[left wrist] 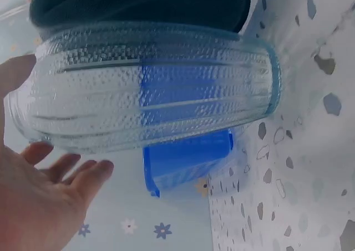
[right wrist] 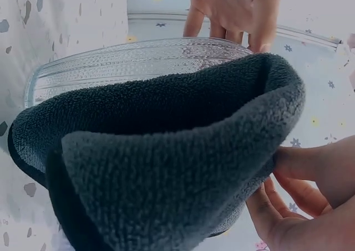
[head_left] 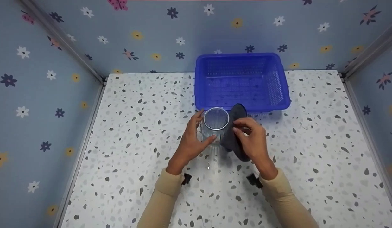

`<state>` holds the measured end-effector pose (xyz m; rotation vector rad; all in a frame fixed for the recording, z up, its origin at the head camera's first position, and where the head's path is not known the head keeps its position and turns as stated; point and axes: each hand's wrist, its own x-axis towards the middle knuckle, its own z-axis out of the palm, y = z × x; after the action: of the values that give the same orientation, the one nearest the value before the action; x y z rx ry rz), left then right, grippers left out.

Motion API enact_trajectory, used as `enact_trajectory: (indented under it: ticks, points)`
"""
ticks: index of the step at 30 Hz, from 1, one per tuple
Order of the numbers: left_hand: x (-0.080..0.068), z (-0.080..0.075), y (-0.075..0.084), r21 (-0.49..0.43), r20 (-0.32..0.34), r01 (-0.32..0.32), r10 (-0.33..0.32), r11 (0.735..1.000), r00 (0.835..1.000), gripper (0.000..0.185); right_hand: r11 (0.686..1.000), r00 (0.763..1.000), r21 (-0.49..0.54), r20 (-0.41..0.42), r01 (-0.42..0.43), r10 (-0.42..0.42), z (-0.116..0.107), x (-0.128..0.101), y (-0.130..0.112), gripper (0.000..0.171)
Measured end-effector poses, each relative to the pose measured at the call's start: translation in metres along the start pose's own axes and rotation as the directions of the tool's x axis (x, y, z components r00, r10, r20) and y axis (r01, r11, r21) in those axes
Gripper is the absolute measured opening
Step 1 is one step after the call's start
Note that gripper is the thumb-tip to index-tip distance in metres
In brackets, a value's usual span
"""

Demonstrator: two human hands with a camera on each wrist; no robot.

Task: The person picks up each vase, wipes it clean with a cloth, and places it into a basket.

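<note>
A clear ribbed glass jar [head_left: 216, 124] stands upright on the speckled table [head_left: 135, 126], mouth up, just in front of the blue basket [head_left: 242, 82]. My left hand [head_left: 203, 129] rests against the jar's left side, thumb near the rim and fingers fairly straight. In the left wrist view the jar [left wrist: 150, 90] fills the frame, with the left hand's fingers [left wrist: 66, 170] loosely extended below it. My right hand [head_left: 239, 126] pinches a dark grey cloth [head_left: 234, 136] and holds it against the jar's right side. The cloth [right wrist: 166, 151] covers most of the jar [right wrist: 127, 62] in the right wrist view.
The blue mesh basket stands at the back of the table, against the flowered wall [head_left: 170, 34], and looks empty. Flowered panels close in the left and right sides. Bare tabletop lies on both sides of the hands.
</note>
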<state>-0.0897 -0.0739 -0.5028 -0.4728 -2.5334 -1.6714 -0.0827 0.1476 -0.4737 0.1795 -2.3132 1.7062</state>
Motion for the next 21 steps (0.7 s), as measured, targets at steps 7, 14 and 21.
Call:
enact_trajectory:
  ticks: [7, 14, 21]
  points:
    - [0.003, 0.003, 0.0, -0.046, -0.008, 0.048, -0.048, 0.998, 0.999, 0.087, 0.999, 0.999, 0.003, -0.006, 0.047, -0.047, 0.0, -0.003, -0.006, 0.016]
    - [0.003, 0.01, 0.001, 0.067, -0.076, 0.018, -0.013, 0.998, 0.997, 0.088, 0.997, 0.997, -0.033, -0.021, 0.073, -0.074, 0.003, -0.002, -0.01, 0.018]
    - [0.003, 0.011, 0.0, 0.06, -0.085, 0.018, -0.013, 0.998, 0.996, 0.089, 0.988, 0.996, -0.124, 0.022, 0.091, -0.089, 0.001, 0.003, -0.01, 0.016]
